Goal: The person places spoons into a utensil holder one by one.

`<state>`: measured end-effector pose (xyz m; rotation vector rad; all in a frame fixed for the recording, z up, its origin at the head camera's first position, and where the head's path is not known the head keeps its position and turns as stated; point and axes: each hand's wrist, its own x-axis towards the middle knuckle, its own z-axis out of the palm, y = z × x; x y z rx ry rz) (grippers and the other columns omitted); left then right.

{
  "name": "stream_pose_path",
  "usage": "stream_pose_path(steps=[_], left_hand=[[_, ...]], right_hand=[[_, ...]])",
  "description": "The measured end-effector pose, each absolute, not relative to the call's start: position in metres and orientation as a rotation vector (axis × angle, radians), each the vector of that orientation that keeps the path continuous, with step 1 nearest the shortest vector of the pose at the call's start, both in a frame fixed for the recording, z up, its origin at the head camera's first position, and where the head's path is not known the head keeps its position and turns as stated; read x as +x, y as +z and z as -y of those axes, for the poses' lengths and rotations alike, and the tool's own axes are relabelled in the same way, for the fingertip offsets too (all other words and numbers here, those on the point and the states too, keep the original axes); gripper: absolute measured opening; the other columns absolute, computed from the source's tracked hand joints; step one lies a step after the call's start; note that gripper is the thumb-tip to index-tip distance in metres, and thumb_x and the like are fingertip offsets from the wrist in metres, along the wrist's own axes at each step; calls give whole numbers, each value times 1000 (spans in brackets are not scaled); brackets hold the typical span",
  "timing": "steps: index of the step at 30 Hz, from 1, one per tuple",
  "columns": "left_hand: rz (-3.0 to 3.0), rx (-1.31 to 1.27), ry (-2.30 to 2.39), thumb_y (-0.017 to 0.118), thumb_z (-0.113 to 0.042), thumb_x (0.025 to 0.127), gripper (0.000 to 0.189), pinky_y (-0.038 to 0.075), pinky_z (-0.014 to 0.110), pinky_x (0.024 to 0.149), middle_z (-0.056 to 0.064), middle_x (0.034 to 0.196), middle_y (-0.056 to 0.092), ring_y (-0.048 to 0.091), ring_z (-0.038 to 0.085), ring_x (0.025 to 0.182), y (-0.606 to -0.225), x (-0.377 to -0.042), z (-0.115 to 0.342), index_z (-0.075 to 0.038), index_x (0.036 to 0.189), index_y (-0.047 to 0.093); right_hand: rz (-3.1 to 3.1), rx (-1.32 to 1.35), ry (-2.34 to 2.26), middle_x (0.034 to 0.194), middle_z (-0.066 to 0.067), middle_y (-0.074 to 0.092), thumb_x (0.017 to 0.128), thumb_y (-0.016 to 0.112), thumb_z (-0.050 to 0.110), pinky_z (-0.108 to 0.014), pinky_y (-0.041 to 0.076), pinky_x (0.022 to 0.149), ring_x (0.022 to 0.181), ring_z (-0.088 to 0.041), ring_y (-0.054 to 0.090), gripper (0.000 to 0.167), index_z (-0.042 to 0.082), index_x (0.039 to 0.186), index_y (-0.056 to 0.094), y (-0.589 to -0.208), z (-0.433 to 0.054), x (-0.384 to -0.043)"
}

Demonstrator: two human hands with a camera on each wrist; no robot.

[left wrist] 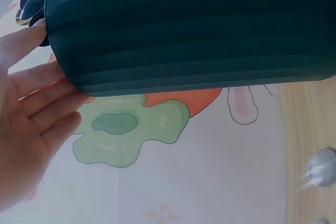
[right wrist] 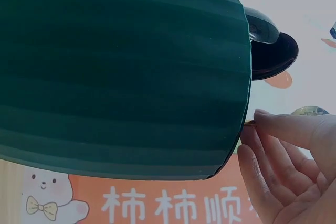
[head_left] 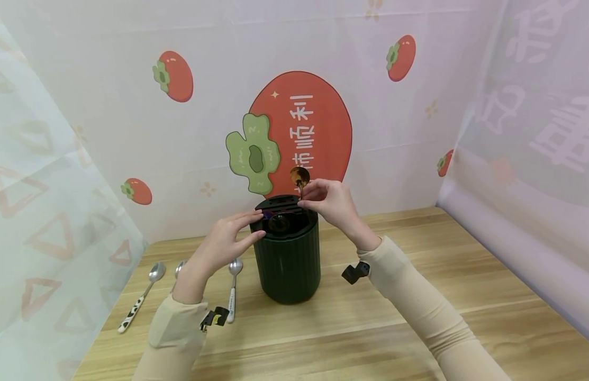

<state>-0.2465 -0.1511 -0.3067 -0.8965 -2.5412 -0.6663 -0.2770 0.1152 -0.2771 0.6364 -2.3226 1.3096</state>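
Three silver spoons [head_left: 235,267] lie left of the green container [head_left: 288,270] on my head view. Container's upright near the back edge of the tabletop [head_left: 394,360]; wood runs wide to its right. Right hand [head_left: 333,203] pinches a gold spoon [head_left: 300,176], bowl up, at the far rim. Left wrist: I see left hand [left wrist: 23,129] unclenched, straight fingers touching the container by its rim. Right wrist: thumb and fingers hold the gold spoon's handle; two dark rounded shapes [right wrist: 278,59] poke past the rim.

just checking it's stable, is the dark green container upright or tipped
Upright: the dark green container stands base-down on the wooden table, rim at the top.
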Motion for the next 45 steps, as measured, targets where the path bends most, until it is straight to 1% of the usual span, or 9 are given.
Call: stream_pose_path(steps=[6,11,15,22,27,34,40,43,45], left_hand=[[2552,-890,-668,58,-42,93,46,43,46,103,5,138,54,51,25,127,-307,-247,151,-14,131,59],[2563,-889,-666,57,-42,93,47,43,46,103,5,138,54,50,26,128,-306,-246,151,-14,131,58],[2559,-893,-669,58,-41,93,46,43,46,103,5,138,54,51,26,128,-306,-246,151,-14,131,59],[2559,-892,-661,57,-42,93,47,43,46,103,4,139,53,50,25,128,-307,-246,151,-14,131,58],[2561,-890,-664,57,-42,93,48,42,46,104,4,139,53,50,25,128,-307,-247,152,-14,132,58],[2555,-891,-658,57,-42,93,47,43,45,103,4,138,54,51,25,128,-307,-247,152,-14,131,59],[2546,-898,-650,57,-42,93,48,42,45,104,4,139,53,50,25,128,-307,-248,151,-13,131,59],[2546,-898,-648,57,-42,93,48,42,45,104,5,139,53,50,25,128,-307,-247,151,-12,131,59],[2548,-897,-650,57,-42,93,48,42,45,104,5,139,53,50,25,128,-308,-247,151,-13,131,58]], right_hand=[[2358,649,1287,85,-7,73,77,79,16,-33,57,71,76,-14,70,18,10,92,72,-278,-115,-276],[2386,657,1227,84,-7,73,77,79,16,-32,56,69,76,-15,70,19,8,92,71,-279,-118,-276],[2428,697,1210,87,-9,72,78,78,15,-31,55,68,78,-18,69,23,6,97,71,-278,-126,-273],[2489,706,1256,97,-9,72,80,76,14,-34,56,73,83,-20,69,27,6,104,69,-274,-145,-264],[2507,671,1214,97,-8,72,81,75,15,-33,55,72,84,-20,69,24,8,103,70,-273,-154,-261],[2551,644,1127,93,-5,72,82,75,19,-31,53,69,81,-17,68,21,10,100,71,-276,-159,-261],[2581,700,1044,94,-2,72,81,76,21,-32,54,73,87,-17,68,23,11,101,70,-283,-163,-264],[2592,737,1025,97,-2,71,82,75,22,-34,56,76,91,-18,68,23,11,102,70,-286,-165,-265],[2596,768,1038,100,-3,70,82,75,21,-37,57,79,94,-22,67,24,11,103,69,-289,-166,-266]])
